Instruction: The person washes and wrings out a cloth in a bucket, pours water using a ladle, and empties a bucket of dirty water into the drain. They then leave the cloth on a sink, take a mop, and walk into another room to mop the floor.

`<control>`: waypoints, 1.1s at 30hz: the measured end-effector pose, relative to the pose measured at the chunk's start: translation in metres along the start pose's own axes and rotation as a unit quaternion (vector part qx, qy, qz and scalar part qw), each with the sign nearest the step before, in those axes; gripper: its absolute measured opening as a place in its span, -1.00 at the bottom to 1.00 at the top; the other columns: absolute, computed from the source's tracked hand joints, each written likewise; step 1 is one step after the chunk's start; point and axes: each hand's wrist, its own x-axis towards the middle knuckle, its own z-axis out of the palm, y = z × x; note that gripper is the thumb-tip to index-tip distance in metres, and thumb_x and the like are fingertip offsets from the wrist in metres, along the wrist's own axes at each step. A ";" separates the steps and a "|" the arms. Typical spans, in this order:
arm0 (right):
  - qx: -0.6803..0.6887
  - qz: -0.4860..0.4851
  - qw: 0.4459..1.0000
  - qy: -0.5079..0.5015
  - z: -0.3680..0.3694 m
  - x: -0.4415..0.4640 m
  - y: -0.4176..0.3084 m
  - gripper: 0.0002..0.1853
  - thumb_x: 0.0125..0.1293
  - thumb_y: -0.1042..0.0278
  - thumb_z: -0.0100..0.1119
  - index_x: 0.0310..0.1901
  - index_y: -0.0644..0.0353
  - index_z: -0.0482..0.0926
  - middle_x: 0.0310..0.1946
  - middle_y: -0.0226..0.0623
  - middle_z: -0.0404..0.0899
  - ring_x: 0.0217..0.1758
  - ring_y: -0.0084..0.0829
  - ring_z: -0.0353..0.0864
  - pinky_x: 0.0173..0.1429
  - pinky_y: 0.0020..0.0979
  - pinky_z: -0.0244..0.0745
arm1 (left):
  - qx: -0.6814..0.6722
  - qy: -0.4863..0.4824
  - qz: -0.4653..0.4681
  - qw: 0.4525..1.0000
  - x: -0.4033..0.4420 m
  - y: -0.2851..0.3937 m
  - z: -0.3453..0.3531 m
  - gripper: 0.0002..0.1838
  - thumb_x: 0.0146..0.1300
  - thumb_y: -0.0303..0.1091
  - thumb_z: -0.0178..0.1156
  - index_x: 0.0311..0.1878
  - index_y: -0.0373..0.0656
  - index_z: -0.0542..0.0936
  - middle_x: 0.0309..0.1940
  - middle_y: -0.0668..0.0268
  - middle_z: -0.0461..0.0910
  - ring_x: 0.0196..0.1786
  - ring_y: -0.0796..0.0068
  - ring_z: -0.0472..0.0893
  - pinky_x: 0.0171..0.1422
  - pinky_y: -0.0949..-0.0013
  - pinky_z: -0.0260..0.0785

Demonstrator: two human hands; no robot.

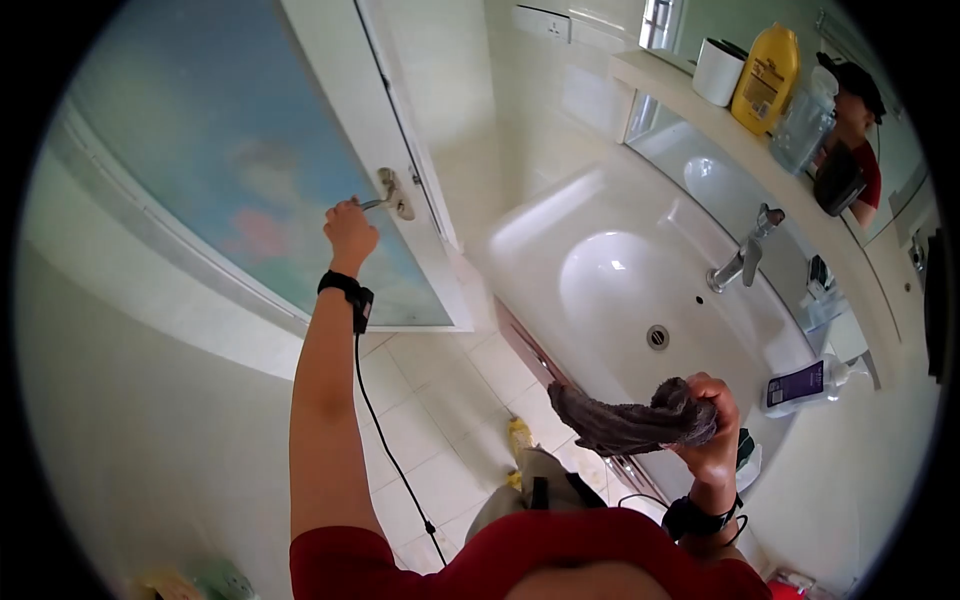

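Observation:
My left hand [350, 236] is wrapped round the lever of a door handle [393, 194] on the door [250, 170], which has a blue patterned panel in a white frame. A dark grey cloth [630, 418] is bunched in my right hand [717, 430], its loose end hanging out to the left over the front edge of the sink [560, 225]. Both wrists carry black bands, and a cable runs down from the left one.
A faucet [745, 255] stands at the sink's back. A pump bottle [800, 386] with a purple label is on its right side. The shelf [690, 105] above holds a white cup [718, 72], a yellow bottle [768, 80] and a clear bottle [805, 118], before a mirror.

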 end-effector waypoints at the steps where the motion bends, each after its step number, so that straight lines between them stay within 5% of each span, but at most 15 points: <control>1: 0.009 0.001 1.000 0.000 -0.001 0.006 0.007 -0.47 -0.31 0.64 0.50 -0.26 0.19 0.40 -0.31 -0.36 0.41 -0.28 -0.51 0.42 -0.16 -0.54 0.32 | -0.003 -0.001 0.007 1.000 0.010 -0.001 0.012 -0.35 0.06 -0.39 0.11 0.28 -0.31 0.24 0.11 0.02 0.35 0.13 -0.08 0.28 0.04 -0.05 0.27; 2: -0.060 -0.045 0.997 -0.015 -0.002 0.016 0.012 -0.47 -0.32 0.63 0.50 -0.25 0.20 0.41 -0.32 -0.35 0.41 -0.27 -0.50 0.42 -0.16 -0.54 0.31 | 0.000 -0.026 -0.015 1.000 0.020 -0.002 0.018 -0.30 0.03 -0.42 0.12 0.30 -0.30 0.20 0.06 0.04 0.39 0.13 -0.05 0.29 0.02 -0.02 0.27; 9: -0.054 0.067 0.996 -0.028 0.031 0.052 0.027 -0.46 -0.33 0.63 0.50 -0.23 0.20 0.45 -0.31 -0.36 0.41 -0.26 -0.48 0.42 -0.15 -0.51 0.31 | 0.009 -0.047 0.007 0.999 0.025 -0.024 0.029 -0.14 -0.13 -0.47 0.11 0.36 -0.27 0.09 -0.14 0.16 0.51 -0.01 0.19 0.38 0.02 0.08 0.12; 18: -0.104 0.055 0.993 0.004 0.085 0.075 0.026 -0.43 -0.16 0.53 0.49 -0.07 0.19 0.41 -0.13 -0.32 0.48 -0.05 -0.46 0.48 0.05 -0.42 0.41 | -0.014 0.052 0.098 0.994 0.006 -0.044 0.049 -0.02 -0.28 -0.40 0.15 0.38 -0.16 0.07 -0.02 0.34 0.50 0.01 0.27 0.39 0.10 0.11 0.10; 22: 0.006 0.101 0.994 0.053 0.109 0.088 0.018 -0.49 -0.08 0.54 0.42 -0.06 0.21 0.40 -0.19 -0.34 0.50 -0.16 -0.50 0.52 -0.08 -0.46 0.49 | -0.125 0.177 0.243 0.945 -0.016 -0.051 0.032 -0.06 -0.16 -0.30 0.21 0.36 -0.26 0.05 0.23 0.04 0.25 0.25 0.01 0.23 0.29 -0.07 -0.01; 23: -0.079 0.047 0.994 0.060 0.113 0.089 0.015 -0.50 -0.07 0.52 0.42 -0.07 0.20 0.41 -0.21 -0.31 0.51 -0.19 -0.46 0.54 -0.10 -0.44 0.48 | -0.162 0.178 0.256 0.936 -0.038 -0.026 0.008 -0.05 -0.12 -0.25 0.24 0.37 -0.25 0.02 0.27 -0.01 0.17 0.27 -0.04 0.17 0.32 -0.07 -0.04; 24: -0.012 0.117 0.992 0.043 0.114 0.074 0.012 -0.49 -0.05 0.59 0.38 -0.03 0.20 0.37 -0.15 -0.29 0.49 -0.22 -0.50 0.57 -0.17 -0.49 0.54 | -0.193 0.189 0.257 0.928 -0.088 0.001 -0.013 -0.03 -0.07 -0.20 0.28 0.38 -0.25 -0.01 0.30 -0.05 0.08 0.30 -0.10 0.11 0.34 -0.07 -0.08; 26: -0.010 0.112 0.992 0.059 0.124 0.065 0.006 -0.51 -0.06 0.58 0.39 -0.07 0.23 0.39 -0.21 -0.27 0.51 -0.30 -0.52 0.58 -0.28 -0.50 0.53 | -0.362 -0.013 0.368 0.856 -0.148 0.040 -0.033 0.09 -0.10 -0.08 0.38 0.39 -0.23 -0.08 0.33 -0.06 0.02 0.35 -0.10 0.00 0.36 -0.06 -0.11; 28: -0.080 0.044 0.995 0.048 0.147 0.043 0.018 -0.52 -0.08 0.55 0.40 -0.10 0.24 0.40 -0.25 -0.26 0.52 -0.28 -0.49 0.58 -0.27 -0.48 0.51 | -0.503 -0.099 0.393 0.764 -0.210 0.078 -0.055 0.05 -0.11 -0.10 0.42 0.36 -0.26 0.01 0.26 -0.01 0.18 0.29 0.06 0.22 0.31 0.07 0.07; 30: -0.134 0.021 0.989 0.058 0.153 0.036 0.014 -0.50 -0.10 0.47 0.43 -0.10 0.24 0.41 -0.23 -0.26 0.53 -0.16 -0.38 0.56 -0.08 -0.39 0.47 | -0.565 -0.411 0.284 0.656 -0.235 0.094 -0.040 -0.09 -0.09 -0.23 0.43 0.29 -0.27 0.13 0.18 0.11 0.29 0.19 0.24 0.35 0.23 0.23 0.21; 31: -0.148 0.033 0.988 0.036 0.151 0.029 0.009 -0.43 -0.10 0.44 0.44 -0.02 0.23 0.39 -0.16 -0.24 0.51 -0.09 -0.37 0.53 -0.03 -0.37 0.45 | -0.652 -0.329 0.278 0.623 -0.247 0.116 -0.047 -0.27 -0.11 -0.34 0.44 0.13 -0.27 0.31 0.06 0.18 0.38 -0.01 0.36 0.49 0.07 0.36 0.33; 33: -0.146 0.051 0.988 0.008 0.140 0.014 0.000 -0.25 -0.12 0.36 0.47 0.15 0.19 0.31 0.01 -0.20 0.43 0.04 -0.34 0.46 0.07 -0.35 0.43 | -0.662 -0.261 0.270 0.649 -0.255 0.115 -0.032 -0.38 -0.08 -0.39 0.41 0.07 -0.30 0.37 -0.02 0.19 0.45 -0.02 0.36 0.50 0.08 0.36 0.32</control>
